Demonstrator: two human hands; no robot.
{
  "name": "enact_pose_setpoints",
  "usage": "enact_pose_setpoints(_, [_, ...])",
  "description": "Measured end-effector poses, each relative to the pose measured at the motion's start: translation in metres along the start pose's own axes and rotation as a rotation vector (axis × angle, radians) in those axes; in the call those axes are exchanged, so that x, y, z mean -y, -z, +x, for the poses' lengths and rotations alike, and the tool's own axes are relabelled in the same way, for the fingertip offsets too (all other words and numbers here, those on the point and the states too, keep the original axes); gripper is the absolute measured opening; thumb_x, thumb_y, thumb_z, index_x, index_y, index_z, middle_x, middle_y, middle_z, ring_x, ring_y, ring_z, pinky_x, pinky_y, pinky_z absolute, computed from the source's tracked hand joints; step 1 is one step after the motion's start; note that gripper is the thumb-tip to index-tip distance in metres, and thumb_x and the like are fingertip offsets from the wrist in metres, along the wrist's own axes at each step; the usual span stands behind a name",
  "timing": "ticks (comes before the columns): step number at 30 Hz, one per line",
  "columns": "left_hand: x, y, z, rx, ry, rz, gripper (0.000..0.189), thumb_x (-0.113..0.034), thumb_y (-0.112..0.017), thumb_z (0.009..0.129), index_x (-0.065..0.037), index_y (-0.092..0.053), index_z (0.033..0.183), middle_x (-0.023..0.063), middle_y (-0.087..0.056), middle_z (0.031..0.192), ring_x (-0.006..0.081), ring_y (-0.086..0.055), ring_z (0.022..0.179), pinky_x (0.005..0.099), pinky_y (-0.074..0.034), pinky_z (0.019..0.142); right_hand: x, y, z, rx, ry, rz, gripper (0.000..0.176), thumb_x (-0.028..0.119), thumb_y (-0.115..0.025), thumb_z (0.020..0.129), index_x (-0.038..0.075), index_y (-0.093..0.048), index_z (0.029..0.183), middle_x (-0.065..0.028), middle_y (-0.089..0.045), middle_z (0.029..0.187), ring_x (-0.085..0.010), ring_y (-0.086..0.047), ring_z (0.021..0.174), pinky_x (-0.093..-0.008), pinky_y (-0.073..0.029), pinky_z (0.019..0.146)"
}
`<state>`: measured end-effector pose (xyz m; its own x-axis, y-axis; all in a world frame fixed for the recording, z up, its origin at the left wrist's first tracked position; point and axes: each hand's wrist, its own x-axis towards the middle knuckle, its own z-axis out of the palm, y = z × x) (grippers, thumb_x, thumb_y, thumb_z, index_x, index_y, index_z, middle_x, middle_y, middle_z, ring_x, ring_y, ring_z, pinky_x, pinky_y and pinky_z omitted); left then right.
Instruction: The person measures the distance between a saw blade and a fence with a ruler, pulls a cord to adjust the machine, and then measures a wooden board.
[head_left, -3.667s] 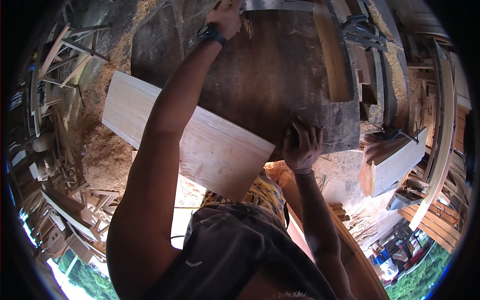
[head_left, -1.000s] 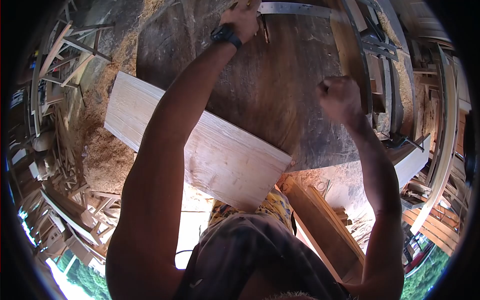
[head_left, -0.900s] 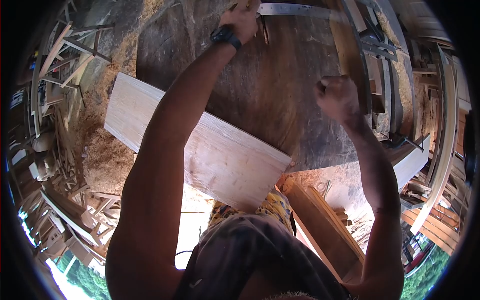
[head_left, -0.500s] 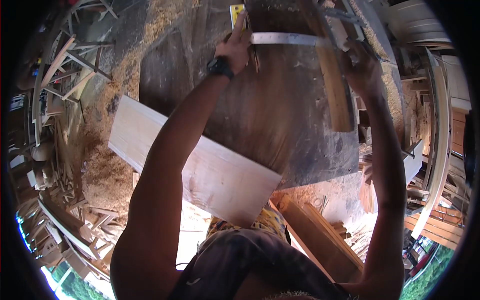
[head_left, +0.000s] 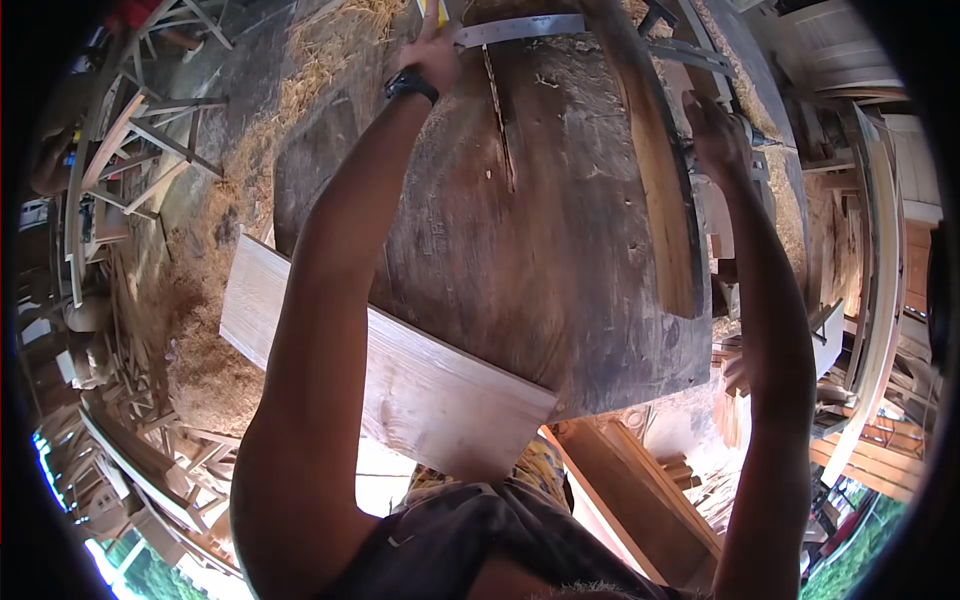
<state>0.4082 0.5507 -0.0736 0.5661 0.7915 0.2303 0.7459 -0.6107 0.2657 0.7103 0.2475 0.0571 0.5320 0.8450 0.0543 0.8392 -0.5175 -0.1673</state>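
Note:
At the top, my left hand (head_left: 432,62), with a dark watch on its wrist, is closed on a square with a yellow stock. The square's metal blade (head_left: 530,28) extends right across the dark wooden tabletop (head_left: 450,230). My right hand (head_left: 715,135) is empty, its fingers apart, beside a metal fixture right of a long wooden strip (head_left: 665,200). A pale wide board (head_left: 440,385) lies slanted at the near edge of the tabletop, partly behind my left forearm.
Sawdust (head_left: 205,370) lies at the left. Wooden frames (head_left: 150,140) stand at the upper left, where part of another person in red shows. Planks (head_left: 635,500) lean below the table's near edge. Long boards (head_left: 870,270) stand at the right.
My left hand and the square appear higher and farther left. My right hand is slightly lower and no longer blurred. The tabletop and strip sit lower in view.

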Motion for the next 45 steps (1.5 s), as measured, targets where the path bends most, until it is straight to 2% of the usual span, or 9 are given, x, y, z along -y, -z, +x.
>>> enact_pose_setpoints(3, [-0.022,0.019,-0.01,-0.004,0.01,0.004,0.043,-0.025,-0.055,0.091,-0.016,-0.055,0.133,0.0171,-0.028,0.158,0.0377,-0.053,0.126,0.0487,-0.046,0.101,0.001,0.003,0.002,0.081,-0.091,0.007,0.052,0.054,-0.039,0.098,0.02,-0.058,0.133,-0.0085,-0.061,0.132,-0.0339,-0.056,0.122,-0.0436,-0.042,0.103])
enact_pose_setpoints(8, [-0.026,0.019,-0.015,-0.048,-0.077,-0.097,0.041,-0.021,-0.056,0.09,-0.017,-0.056,0.131,0.0169,-0.042,0.149,0.038,-0.058,0.117,0.0504,-0.047,0.098,-0.036,-0.016,0.014,-0.023,0.438,-0.276,0.032,0.02,-0.05,0.097,0.018,-0.06,0.127,-0.0079,-0.059,0.132,-0.0325,-0.063,0.112,-0.0424,-0.053,0.093])
enact_pose_setpoints(11, [-0.037,0.028,-0.017,-0.084,-0.046,-0.077,0.036,-0.019,-0.056,0.09,-0.018,-0.058,0.125,0.0162,-0.049,0.141,0.0387,-0.061,0.11,0.0509,-0.05,0.093,-0.023,-0.008,0.009,-0.027,0.366,-0.169,0.035,0.01,-0.052,0.093,0.018,-0.061,0.126,-0.0079,-0.06,0.131,-0.032,-0.065,0.108,-0.0419,-0.056,0.088])
enact_pose_setpoints(24, [-0.042,0.018,-0.018,-0.158,-0.112,-0.118,0.032,-0.016,-0.056,0.09,-0.014,-0.059,0.122,0.0155,-0.051,0.136,0.0415,-0.061,0.106,0.0548,-0.049,0.09,-0.015,-0.004,0.008,0.05,0.223,-0.103,0.035,0.013,-0.051,0.095,0.02,-0.06,0.127,-0.0086,-0.06,0.131,-0.0327,-0.064,0.11,-0.0426,-0.055,0.089])
enact_pose_setpoints(30, [-0.041,0.017,-0.018,-0.131,-0.101,-0.144,0.037,-0.016,-0.057,0.089,-0.014,-0.058,0.125,0.0169,-0.048,0.14,0.0408,-0.061,0.109,0.0525,-0.05,0.091,-0.035,-0.013,0.015,0.041,0.361,0.021,0.035,0.034,-0.048,0.101,0.015,-0.059,0.129,-0.0111,-0.064,0.123,-0.0307,-0.068,0.101,-0.0405,-0.056,0.083])
enact_pose_setpoints(32, [-0.041,0.02,-0.019,-0.108,-0.076,-0.164,0.038,-0.016,-0.058,0.088,-0.014,-0.057,0.126,0.0176,-0.048,0.141,0.0407,-0.06,0.11,0.0512,-0.051,0.091,-0.009,0.013,0.011,0.393,-0.159,0.456,0.047,0.047,-0.05,0.099,0.012,-0.057,0.13,-0.0125,-0.068,0.111,-0.0259,-0.071,0.09,-0.0381,-0.056,0.08])
enact_pose_setpoints(36, [-0.043,0.022,-0.02,-0.116,-0.089,-0.179,0.039,-0.016,-0.058,0.088,-0.014,-0.057,0.127,0.0188,-0.046,0.142,0.0408,-0.06,0.111,0.0493,-0.052,0.092,-0.019,0.018,0.022,0.51,-0.16,0.476,0.055,0.053,-0.053,0.096,0.012,-0.056,0.132,-0.0133,-0.07,0.103,-0.0221,-0.071,0.082,-0.0359,-0.056,0.08])
enact_pose_setpoints(38, [-0.044,0.022,-0.02,-0.111,-0.077,-0.168,0.039,-0.016,-0.058,0.088,-0.014,-0.057,0.127,0.0191,-0.046,0.142,0.0409,-0.06,0.111,0.0495,-0.051,0.093,-0.036,0.009,0.035,0.66,0.008,0.603,0.059,0.053,-0.052,0.096,0.011,-0.053,0.136,-0.0139,-0.07,0.108,-0.0223,-0.071,0.084,-0.0351,-0.055,0.08])
enact_pose_setpoints(45, [-0.045,0.023,-0.019,-0.064,-0.053,-0.18,0.039,-0.018,-0.056,0.09,-0.014,-0.056,0.128,0.0174,-0.05,0.139,0.0406,-0.058,0.114,0.0498,-0.049,0.096,-0.034,0.012,0.032,0.667,0.063,0.603,0.059,0.049,-0.05,0.098,0.006,-0.05,0.139,-0.015,-0.069,0.112,-0.0236,-0.071,0.089,-0.0373,-0.055,0.082])
